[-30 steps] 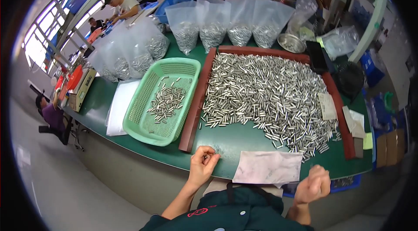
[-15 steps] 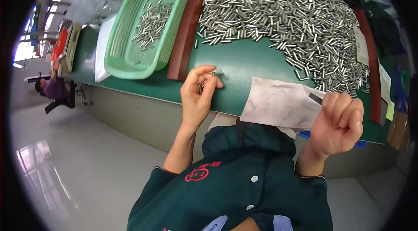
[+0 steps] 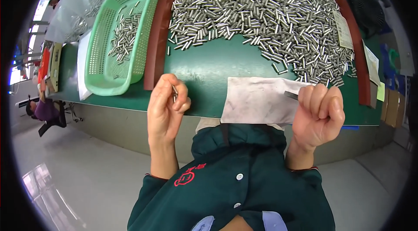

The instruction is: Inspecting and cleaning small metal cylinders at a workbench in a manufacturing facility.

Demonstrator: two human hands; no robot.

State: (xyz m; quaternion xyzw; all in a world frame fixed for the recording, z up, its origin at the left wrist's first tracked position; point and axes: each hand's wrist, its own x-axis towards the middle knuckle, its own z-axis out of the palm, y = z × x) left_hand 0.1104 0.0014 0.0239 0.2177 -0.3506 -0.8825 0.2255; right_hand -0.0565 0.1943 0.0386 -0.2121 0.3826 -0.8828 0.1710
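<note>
Left hand (image 3: pixel 165 107) pinching a metal pin (image 3: pixel 174 93) at table edge (image 3: pixel 204 109); right hand (image 3: pixel 318 111) fisted around a dark tool (image 3: pixel 291 95) over cloth (image 3: pixel 257 100). Risk: loose pinch dropping pin to floor.

1. The left hand (image 3: pixel 164 109) is raised at the near edge of the green tabletop (image 3: pixel 204 67), its fingers (image 3: pixel 180 100) pinching a small metal pin (image 3: pixel 174 93).
2. The right hand (image 3: pixel 320 113) is curled closed around a dark slim tool (image 3: pixel 291 95), over a white cloth (image 3: pixel 257 100).
3. A heap of metal pins (image 3: pixel 261 9) lies beyond, inside a brown frame (image 3: pixel 156 35).
4. A green basket (image 3: pixel 102 74) holding some pins sits to the left.
</note>
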